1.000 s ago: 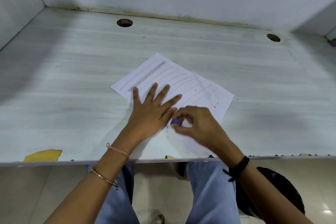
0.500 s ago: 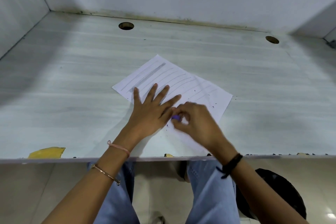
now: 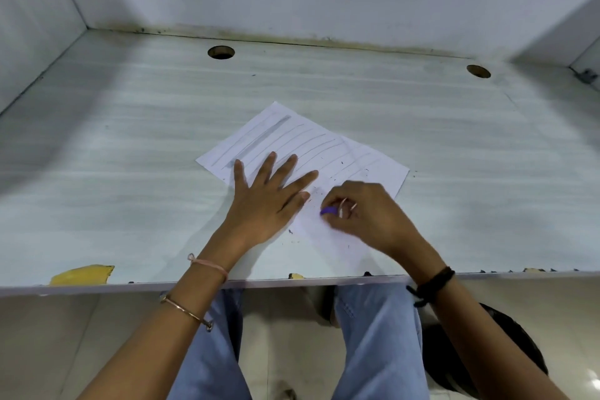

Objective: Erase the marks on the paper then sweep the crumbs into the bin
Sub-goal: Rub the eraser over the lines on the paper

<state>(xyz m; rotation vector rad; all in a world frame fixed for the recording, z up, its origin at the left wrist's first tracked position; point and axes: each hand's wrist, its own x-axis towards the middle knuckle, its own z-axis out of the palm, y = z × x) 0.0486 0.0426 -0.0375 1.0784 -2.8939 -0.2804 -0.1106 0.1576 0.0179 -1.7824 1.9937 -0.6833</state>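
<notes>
The paper (image 3: pixel 328 146) lies on the desk (image 3: pixel 130 140), turned askew: its long axis appears to run from its far-left end down towards the near-right, so one corner points at the back wall. Pencil lines (image 3: pixel 305 140) cross that axis, and a thick grey band (image 3: pixel 263 140) lies parallel to them near the far-left end.

The left hand (image 3: pixel 266 201) lies flat on the paper's near-left part, fingers straight and spread, gripping nothing. That looks meant to pin the sheet so rubbing does not drag or crease it.

The right hand (image 3: pixel 367 214) sits over the paper's near-right part, just beside the left fingertips. Its fingers are curled, pinching a purple eraser (image 3: pixel 327 211) whose tip pokes out leftwards onto the sheet; too little shows to tell its long axis. A short pinch like this probably gives firm pressure on the strokes.

Dark crumbs (image 3: pixel 341 169) speckle the paper's right half and spill just off its near-left edge. Most lines look unerased, so erasing seems early and sweeping not begun. A dark round thing (image 3: pixel 487 354) on the floor, nearer the person than the paper and to its right, may be the bin.
</notes>
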